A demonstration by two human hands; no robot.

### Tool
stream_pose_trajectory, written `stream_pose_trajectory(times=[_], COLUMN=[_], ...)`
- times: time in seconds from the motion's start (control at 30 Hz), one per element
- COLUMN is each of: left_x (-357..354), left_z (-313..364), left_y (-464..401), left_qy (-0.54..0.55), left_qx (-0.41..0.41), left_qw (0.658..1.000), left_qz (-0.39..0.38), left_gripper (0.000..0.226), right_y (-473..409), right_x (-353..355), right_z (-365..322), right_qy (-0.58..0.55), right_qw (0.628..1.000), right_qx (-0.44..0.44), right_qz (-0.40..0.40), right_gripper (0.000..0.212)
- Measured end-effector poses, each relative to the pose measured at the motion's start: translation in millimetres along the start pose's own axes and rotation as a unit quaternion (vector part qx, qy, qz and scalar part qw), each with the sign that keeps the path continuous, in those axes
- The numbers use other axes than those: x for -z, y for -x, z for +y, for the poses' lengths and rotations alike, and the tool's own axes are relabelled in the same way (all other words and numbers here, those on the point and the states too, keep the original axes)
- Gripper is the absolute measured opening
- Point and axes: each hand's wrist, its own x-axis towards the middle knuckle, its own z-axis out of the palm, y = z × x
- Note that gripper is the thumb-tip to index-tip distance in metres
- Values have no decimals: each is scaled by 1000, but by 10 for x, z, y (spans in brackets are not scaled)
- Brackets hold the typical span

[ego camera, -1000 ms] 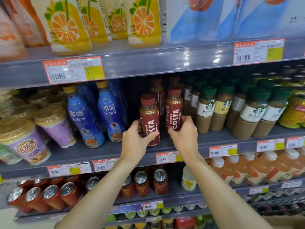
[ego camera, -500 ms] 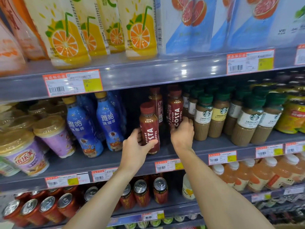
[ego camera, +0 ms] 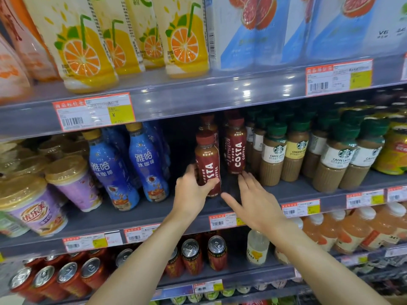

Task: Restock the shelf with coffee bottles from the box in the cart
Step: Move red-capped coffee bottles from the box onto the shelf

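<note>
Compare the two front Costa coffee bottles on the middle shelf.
The left Costa bottle sits nearer the shelf edge; the right Costa bottle stands farther back. The left hand grips the left one, hiding part of its label; the right one stands free, its label fully readable, with the open right hand just below it. Both are upright, dark red, red-capped.

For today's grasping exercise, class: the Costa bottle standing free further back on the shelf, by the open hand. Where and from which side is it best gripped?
Take the free Costa bottle round its straight labelled body, coming from the front. It stands upright, and Starbucks bottles crowd its right side, so the aisle side is probably the easiest approach. The right hand is open just below it; the left hand holds the front Costa bottle.
</note>
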Motion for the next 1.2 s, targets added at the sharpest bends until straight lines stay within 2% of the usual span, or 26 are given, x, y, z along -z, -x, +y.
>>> stream_pose_trajectory(times=[0.17,0.33,0.47,0.67,0.87,1.0,1.2], left_x=[-141,-240,-323,-404,-455,-450,-404], left_z=[13,19,70,102,134,141,139], left_y=[-186,-260,-329,-411,-474,-489,-523], left_qy=[-11,40,54,36,25,17,-56], left_qx=[13,28,41,54,76,81,96], left_qw=[1000,999,998,997,996,996,994], left_qz=[-10,9,16,31,35,38,-9], left_gripper=[56,55,53,53,54,55,59], right_y=[10,21,25,39,33,20,-16], right_x=[35,18,-7,-15,-117,-128,-123], right_z=[140,108,114,99,121,135,118], right_qy=[50,62,67,58,34,19,15], right_qw=[997,996,996,997,999,1000,999], right_qx=[48,62,62,40,19,16,27], right_qz=[-39,-23,-7,1,-31,-19,-9], right_gripper=[109,106,116,119,111,110,113])
